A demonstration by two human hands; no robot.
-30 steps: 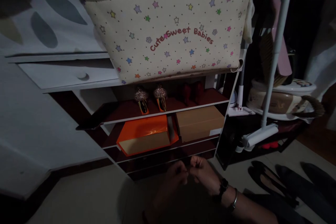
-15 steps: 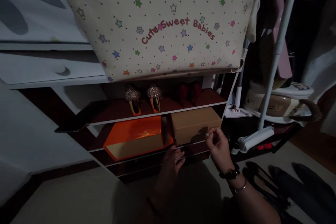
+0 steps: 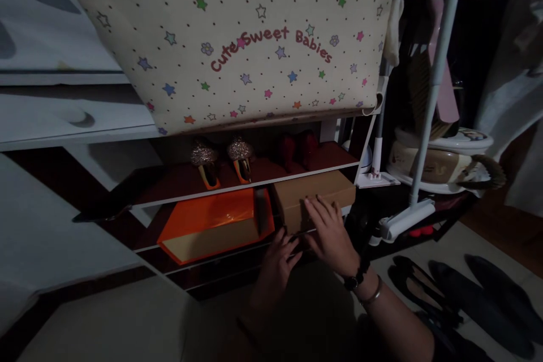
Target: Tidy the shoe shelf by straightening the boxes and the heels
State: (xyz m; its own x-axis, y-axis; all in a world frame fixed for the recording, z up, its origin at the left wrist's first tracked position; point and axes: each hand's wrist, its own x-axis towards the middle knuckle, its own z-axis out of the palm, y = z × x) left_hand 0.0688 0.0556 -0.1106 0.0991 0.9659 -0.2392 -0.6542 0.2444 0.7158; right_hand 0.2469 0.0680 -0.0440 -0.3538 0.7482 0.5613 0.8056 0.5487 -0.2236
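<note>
A closed brown cardboard box (image 3: 316, 188) lies on the lower shelf. My right hand (image 3: 331, 235) has its fingers stretched out and apart over the top and front edge of this box. At the box's lower left front corner is my left hand (image 3: 276, 260), its fingers slightly bent and apart. Its fingertips are close to the box, but the dim light hides whether they press on it. To the left sits an orange box (image 3: 207, 209) with a pale front side.
Above stand glittery heels (image 3: 206, 161) and dark red shoes (image 3: 297, 150) on a shelf (image 3: 265, 172). A star-patterned cloth bin (image 3: 254, 17) overhangs them. At right are a mop (image 3: 409, 218), a pink-handled brush (image 3: 443, 79) and dark shoes on the floor (image 3: 479, 300).
My right hand has moved left from a pinch on a small white thing and spread over the cardboard box. The white thing is out of sight. The box sits slightly further right, and the view has shifted.
</note>
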